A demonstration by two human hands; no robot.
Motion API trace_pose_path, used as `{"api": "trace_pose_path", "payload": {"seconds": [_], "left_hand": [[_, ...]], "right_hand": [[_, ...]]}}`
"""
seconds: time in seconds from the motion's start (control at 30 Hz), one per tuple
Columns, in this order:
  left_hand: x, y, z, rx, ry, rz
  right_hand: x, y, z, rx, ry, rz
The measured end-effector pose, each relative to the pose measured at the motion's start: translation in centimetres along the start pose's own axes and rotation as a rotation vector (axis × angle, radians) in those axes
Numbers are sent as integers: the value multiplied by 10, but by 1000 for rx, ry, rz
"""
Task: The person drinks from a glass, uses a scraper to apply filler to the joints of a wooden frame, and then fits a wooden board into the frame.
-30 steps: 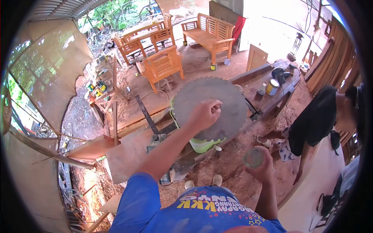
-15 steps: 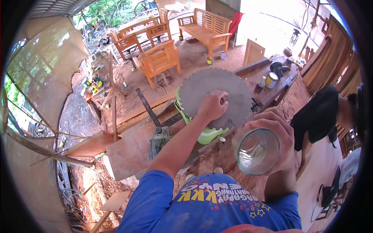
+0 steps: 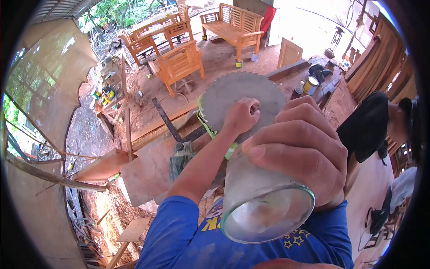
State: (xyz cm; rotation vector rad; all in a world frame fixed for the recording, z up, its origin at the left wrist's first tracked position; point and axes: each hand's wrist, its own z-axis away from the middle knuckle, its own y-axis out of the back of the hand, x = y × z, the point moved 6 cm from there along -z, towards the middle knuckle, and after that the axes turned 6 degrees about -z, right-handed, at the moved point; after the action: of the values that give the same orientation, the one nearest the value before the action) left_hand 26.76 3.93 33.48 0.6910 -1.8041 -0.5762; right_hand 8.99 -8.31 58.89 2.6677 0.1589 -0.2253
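My right hand (image 3: pixel 309 157) wraps its fingers round a clear drinking glass (image 3: pixel 233 179), close in front of the camera. The glass is tipped with its rim towards me, and some whitish cloudiness shows inside. My left hand (image 3: pixel 242 116) is closed into a fist against the middle of a large grey circular saw blade (image 3: pixel 219 96); what its fingers hold, if anything, is hidden. Toothed all round, the blade lies over a bright green part (image 3: pixel 206 120) that shows along its left edge. My right hand and the glass cover the blade's lower right side.
A dusty machine part (image 3: pixel 181 159) sits on the bench beside my left forearm. Orange wooden chairs (image 3: pixel 179 65) and a bench seat (image 3: pixel 233 29) stand beyond. Cans (image 3: pixel 310 85) and a black power tool (image 3: pixel 319 71) rest on a table at right. A person's dark-clothed leg (image 3: pixel 365 123) is nearby.
My right hand has brought the glass nearer the camera and leftwards, tilting it further. My left hand stays at the blade's middle. The whole view has shifted slightly.
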Motion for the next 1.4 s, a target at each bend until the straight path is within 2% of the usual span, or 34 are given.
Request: {"api": "trace_pose_path", "payload": {"seconds": [0.6,1.17,1.4], "left_hand": [[-1,-2,-1,8,-18,38],[1,-4,-2,0,-15,-9],[-5,-8,-7,25,-56,-51]], "right_hand": [[-14,4,-6,95,74,84],[-26,18,0,48,-107,114],[-21,24,9,15,-5,202]]}}
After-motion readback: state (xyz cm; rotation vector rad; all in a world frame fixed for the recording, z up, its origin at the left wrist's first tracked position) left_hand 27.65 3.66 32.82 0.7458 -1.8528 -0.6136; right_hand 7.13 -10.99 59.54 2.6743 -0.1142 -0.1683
